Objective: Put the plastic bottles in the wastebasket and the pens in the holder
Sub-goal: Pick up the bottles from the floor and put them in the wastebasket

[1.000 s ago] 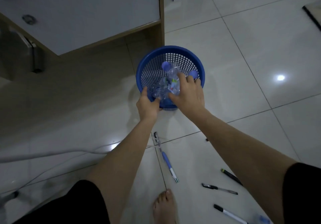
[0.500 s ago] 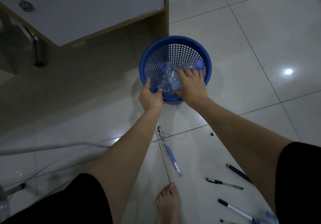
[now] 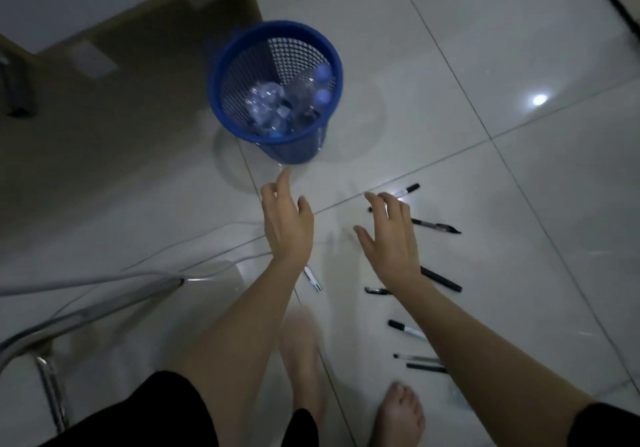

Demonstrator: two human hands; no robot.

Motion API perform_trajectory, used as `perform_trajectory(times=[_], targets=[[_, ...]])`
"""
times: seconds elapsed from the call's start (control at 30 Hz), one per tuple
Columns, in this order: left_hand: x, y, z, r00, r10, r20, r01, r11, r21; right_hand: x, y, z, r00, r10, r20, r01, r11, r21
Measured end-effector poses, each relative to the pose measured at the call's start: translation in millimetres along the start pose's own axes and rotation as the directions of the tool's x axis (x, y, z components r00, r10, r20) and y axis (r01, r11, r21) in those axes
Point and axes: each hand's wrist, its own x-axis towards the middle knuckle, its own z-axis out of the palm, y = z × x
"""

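Both hands are now coming away from the blue mesh wastebasket (image 3: pixel 277 155), where half a second ago they were pressing the plastic bottles (image 3: pixel 277 107) down inside it. The bottles are lying loose in the basket, several clear crumpled bodies with pale blue caps showing near its right wall, and nothing is touching them any longer.

The left hand (image 3: pixel 285 224) is hovering just near of the basket's base, its fingers (image 3: pixel 284 179) spread and holding nothing. The right hand (image 3: pixel 389 235) is hanging lower and to the right, its fingers (image 3: pixel 375 200) splayed wide and likewise empty, directly over the scattered pens.

That release suggests the bottle half of the job is finishing, at least for the bottles in sight. The pens are now becoming the concern: they are lying on the tiled floor (image 3: pixel 519 273), a black pen (image 3: pixel 437 227) just right of the right hand, a blue-and-white pen (image 3: pixel 312 282) beside the left forearm, and more trailing nearer towards the bare feet. No holder is showing anywhere in the frame, so it will need finding.
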Motion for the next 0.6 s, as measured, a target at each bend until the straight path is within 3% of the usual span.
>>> perform_trajectory(times=[0.1,0.23,0.33,0.47,0.6], targets=[[-45.0,-18.9,22.7,0.976,0.089,0.198,-0.106,0.991,0.077,-61.0,40.0,5.8,0.993,0.112,0.048,-0.111,0.994,-0.021],[-96.6,-47.8,61.6,0.891,0.157,0.426,-0.232,0.964,0.13,-128.9,94.4,23.0,0.96,0.26,0.1,-0.253,0.964,-0.08],[-121.6,-68.6,96.0,0.795,0.127,0.593,-0.337,0.906,0.257,-167.0,130.4,37.9,0.881,0.441,0.17,-0.41,0.892,-0.193],[-141.6,-98.4,128.4,0.707,0.044,0.706,-0.384,0.863,0.33,-197.5,162.0,51.4,0.745,0.656,0.12,-0.625,0.75,-0.218],[-153.8,-127.6,150.3,0.686,-0.046,0.726,-0.405,0.805,0.433,-209.3,183.4,63.2,0.658,0.751,0.063,-0.721,0.651,-0.235]])
